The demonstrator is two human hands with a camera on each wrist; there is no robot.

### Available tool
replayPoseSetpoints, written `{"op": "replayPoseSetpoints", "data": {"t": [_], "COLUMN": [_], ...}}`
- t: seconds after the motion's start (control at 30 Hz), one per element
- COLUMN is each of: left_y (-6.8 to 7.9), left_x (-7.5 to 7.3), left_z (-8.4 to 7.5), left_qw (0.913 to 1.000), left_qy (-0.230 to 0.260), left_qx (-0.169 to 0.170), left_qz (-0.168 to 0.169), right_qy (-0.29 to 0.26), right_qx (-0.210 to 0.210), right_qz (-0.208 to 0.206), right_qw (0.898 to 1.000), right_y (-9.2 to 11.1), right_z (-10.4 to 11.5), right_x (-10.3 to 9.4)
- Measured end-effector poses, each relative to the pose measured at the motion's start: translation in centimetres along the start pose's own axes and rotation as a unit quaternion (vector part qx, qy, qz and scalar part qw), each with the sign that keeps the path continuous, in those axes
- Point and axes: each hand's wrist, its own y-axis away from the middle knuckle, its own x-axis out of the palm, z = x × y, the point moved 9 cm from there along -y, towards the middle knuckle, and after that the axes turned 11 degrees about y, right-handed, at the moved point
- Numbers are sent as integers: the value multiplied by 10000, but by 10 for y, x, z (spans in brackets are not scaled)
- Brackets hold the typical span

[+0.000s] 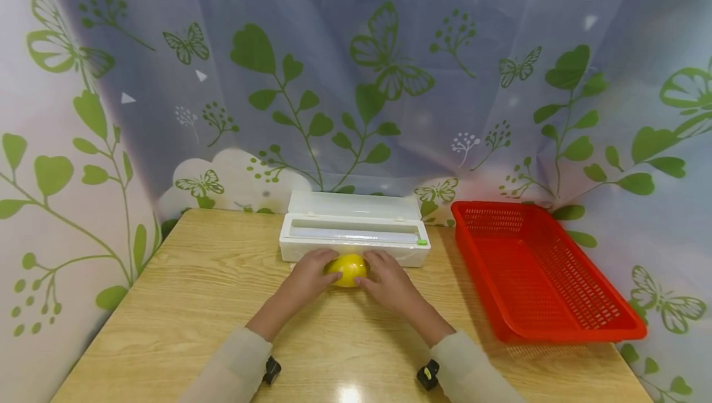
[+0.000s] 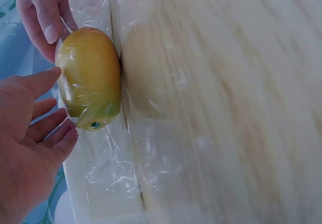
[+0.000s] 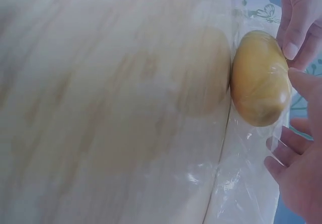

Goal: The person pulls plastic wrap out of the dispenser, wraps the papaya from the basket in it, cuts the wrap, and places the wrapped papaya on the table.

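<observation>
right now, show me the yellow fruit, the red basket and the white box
yellow fruit [image 1: 348,271]: head view, middle of its side between the hands
red basket [image 1: 520,267]: head view, bare part of its floor
white box [image 1: 354,207]: head view, middle of its raised lid

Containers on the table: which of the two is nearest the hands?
The white box, right by both the left hand and the right hand; the red basket stands apart, off to the right.

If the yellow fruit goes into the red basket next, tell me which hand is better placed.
Probably the right hand: it is beside the fruit, on the side nearer the basket. The left hand is on the opposite side.
</observation>
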Motion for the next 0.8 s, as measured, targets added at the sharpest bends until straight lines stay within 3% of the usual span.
{"op": "replayPoseSetpoints", "data": {"t": [0.47,0.67,0.8], "left_y": [-6,-14,-24], "left_x": [4,8,12], "left_z": [-12,-25,-33], "left_qw": [10000,9997,9996], "left_qy": [48,193,157], "left_qx": [64,128,211], "left_qz": [-23,101,84], "right_qy": [-386,-490,-425], "right_qx": [757,921,857], "right_qz": [-18,-325,-784], "right_qw": [9964,9940,9923], "right_y": [13,15,15], "right_z": [-28,-44,-56], "right_x": [-12,-26,-40]}}
